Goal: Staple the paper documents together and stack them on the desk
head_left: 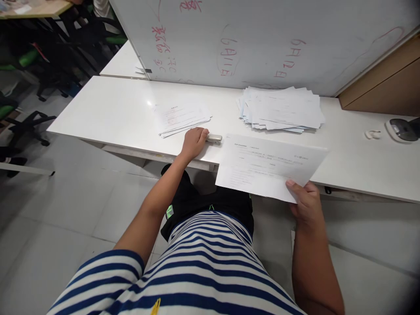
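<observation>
My left hand [194, 143] is closed around a light-coloured stapler [214, 139] at the front edge of the white desk [124, 105]. The stapler's front end points right, toward the corner of a printed sheet of paper [262, 166]. My right hand [305, 197] grips that sheet by its lower right edge, thumb on top; whether it is one sheet or more I cannot tell. Part of the paper hangs over the desk edge above my lap. Just beyond my left hand lies a small, fairly neat stack of printed papers [183, 117].
A larger, untidy paper pile [282, 109] sits against the whiteboard [262, 43], which bears red writing. At the right are a cardboard box [383, 78], a small white object [373, 134] and a dark-topped device [402, 130]. Office chairs [29, 124] stand at the far left.
</observation>
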